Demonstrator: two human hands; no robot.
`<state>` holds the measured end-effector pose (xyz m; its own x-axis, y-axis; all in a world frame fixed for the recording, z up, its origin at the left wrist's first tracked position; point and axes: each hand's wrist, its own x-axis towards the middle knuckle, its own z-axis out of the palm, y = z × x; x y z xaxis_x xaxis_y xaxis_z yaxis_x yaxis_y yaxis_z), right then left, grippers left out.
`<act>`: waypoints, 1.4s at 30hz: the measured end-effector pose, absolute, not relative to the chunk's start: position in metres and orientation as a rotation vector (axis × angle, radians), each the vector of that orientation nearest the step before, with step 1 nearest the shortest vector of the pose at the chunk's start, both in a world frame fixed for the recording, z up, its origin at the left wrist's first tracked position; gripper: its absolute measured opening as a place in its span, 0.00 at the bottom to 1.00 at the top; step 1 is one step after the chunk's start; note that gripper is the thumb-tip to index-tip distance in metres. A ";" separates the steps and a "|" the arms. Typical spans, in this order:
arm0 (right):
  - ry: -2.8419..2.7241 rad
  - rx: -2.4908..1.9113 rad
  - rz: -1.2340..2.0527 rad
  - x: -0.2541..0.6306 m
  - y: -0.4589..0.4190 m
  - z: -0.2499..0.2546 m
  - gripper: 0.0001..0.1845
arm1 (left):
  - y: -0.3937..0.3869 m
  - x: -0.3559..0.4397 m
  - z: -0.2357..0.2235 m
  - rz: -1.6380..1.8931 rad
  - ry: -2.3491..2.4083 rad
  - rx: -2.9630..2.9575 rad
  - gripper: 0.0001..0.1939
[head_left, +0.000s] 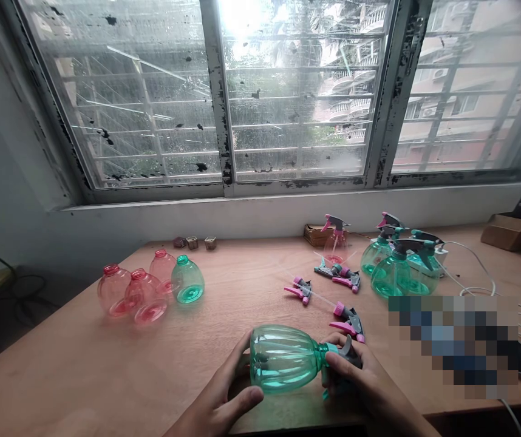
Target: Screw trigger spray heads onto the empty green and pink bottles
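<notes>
Lead: State of both hands at the near edge of the worktop (233, 291)?

Inspector: Left hand (219, 391) cups the base end of a translucent green, ribbed plastic bottle (283, 358), held sideways above that edge. Right hand (364, 373) grasps the dark-grey and teal plastic trigger head (349, 352) at its neck. Thread seating: cannot be determined.

Lead: Recommended handling?

Inspector: The step appears to be work at the collar. Brace the body lightly, since hard squeezing may flex its wall. Keep head and neck in line; a skewed collar could cross the thread.

Lead: Surroundings?

Inspector: Loose pink-and-grey plastic trigger heads (354, 325) lie just beyond the right hand; guard against snagging. Farther off, open, rounded, translucent red plastic bottles (144, 297) stand towards the left edge. Green plastic bottles with dark trigger heads (390, 276) stand towards the far right corner.
</notes>
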<state>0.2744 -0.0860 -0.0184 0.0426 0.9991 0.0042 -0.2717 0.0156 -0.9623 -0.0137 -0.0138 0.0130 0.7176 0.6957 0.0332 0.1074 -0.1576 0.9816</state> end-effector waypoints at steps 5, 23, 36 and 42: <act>-0.995 -1.025 1.276 0.275 -0.086 -0.018 0.24 | -0.014 -0.014 0.014 0.593 0.709 1.719 0.42; -1.012 -1.015 1.311 0.275 -0.086 -0.017 0.25 | -0.015 -0.014 0.017 0.565 0.627 1.647 0.44; -0.995 -1.016 1.344 0.272 -0.086 -0.019 0.25 | -0.018 -0.012 0.016 0.610 0.536 1.601 0.47; -1.033 -1.088 1.296 0.273 -0.085 -0.017 0.25 | -0.018 -0.011 0.017 0.613 0.524 1.530 0.47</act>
<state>0.2729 -0.0852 -0.0166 0.0218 0.9995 -0.0246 -0.1990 -0.0198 -0.9798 -0.0111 -0.0179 0.0167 0.7484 0.6602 0.0637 -0.0396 -0.0514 0.9979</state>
